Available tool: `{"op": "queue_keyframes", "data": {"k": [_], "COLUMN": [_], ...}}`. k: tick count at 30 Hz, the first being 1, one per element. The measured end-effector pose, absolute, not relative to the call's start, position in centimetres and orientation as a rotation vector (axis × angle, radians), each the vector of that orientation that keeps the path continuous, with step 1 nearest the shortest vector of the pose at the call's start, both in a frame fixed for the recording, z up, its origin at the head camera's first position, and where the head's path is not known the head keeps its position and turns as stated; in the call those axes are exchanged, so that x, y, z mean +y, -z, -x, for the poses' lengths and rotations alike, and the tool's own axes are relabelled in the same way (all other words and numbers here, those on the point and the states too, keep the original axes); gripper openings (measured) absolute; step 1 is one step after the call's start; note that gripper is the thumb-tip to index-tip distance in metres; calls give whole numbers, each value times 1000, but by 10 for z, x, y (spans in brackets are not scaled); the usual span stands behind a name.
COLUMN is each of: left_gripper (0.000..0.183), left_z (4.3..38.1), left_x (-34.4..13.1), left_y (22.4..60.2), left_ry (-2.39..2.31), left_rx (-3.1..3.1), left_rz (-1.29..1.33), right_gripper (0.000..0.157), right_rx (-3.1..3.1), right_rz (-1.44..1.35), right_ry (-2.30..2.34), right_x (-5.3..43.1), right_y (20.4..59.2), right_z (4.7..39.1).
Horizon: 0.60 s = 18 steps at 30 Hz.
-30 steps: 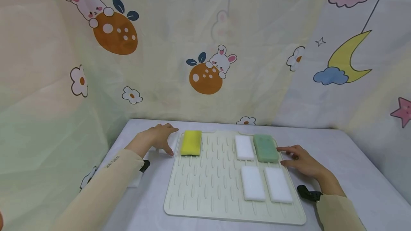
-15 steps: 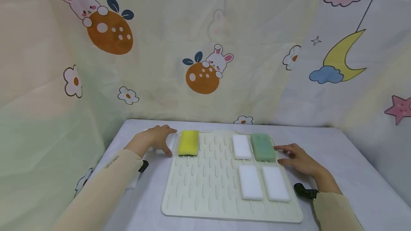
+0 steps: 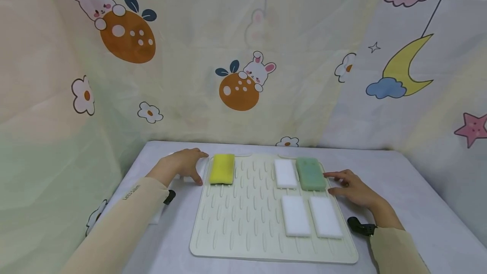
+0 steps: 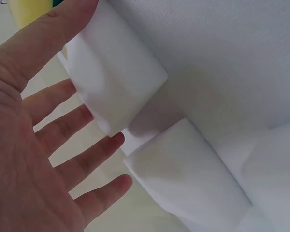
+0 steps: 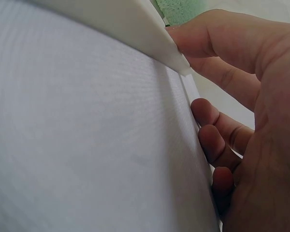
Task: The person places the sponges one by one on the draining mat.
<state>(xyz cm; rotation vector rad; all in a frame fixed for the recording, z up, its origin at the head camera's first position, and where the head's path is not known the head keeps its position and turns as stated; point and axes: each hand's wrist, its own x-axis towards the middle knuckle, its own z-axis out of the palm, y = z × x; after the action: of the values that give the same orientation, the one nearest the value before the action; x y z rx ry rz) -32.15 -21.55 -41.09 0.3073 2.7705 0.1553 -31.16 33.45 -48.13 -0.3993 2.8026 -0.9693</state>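
A pale ribbed mat lies on the table with sponges on it. Left of the mat, my left hand has its thumb and fingers spread, near the yellow sponge. White sponges are by its fingers in the left wrist view; it grips none of them. My right hand is at the mat's right edge beside the green sponge. In the right wrist view its thumb and forefinger touch the mat's edge, while the other fingers are loosely bent.
On the right of the mat lie three white sponges: one beside the green sponge, two nearer the front. Another white piece shows partly behind the left sleeve. A printed cloth wall closes off the back.
The whole view has shifted slightly with the head. Both hands stay in the same places beside the mat, and the sponges have not moved.
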Motion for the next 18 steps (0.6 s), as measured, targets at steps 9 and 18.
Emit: {"op": "queue_keyframes", "data": {"k": [9,18], "left_gripper": [100,100], "left_z": [323,320], "left_x": [-215,-213], "left_y": [412,407], "left_ry": [-142,-121], "left_rx": [2776,2768], "left_rz": [-292,-315], "right_gripper": [60,60], "right_rx": [2796,2791], "right_rz": [379,387], "right_ry": [967,966], "right_x": [337,340], "right_y": [483,485], "right_z": [315,316]}}
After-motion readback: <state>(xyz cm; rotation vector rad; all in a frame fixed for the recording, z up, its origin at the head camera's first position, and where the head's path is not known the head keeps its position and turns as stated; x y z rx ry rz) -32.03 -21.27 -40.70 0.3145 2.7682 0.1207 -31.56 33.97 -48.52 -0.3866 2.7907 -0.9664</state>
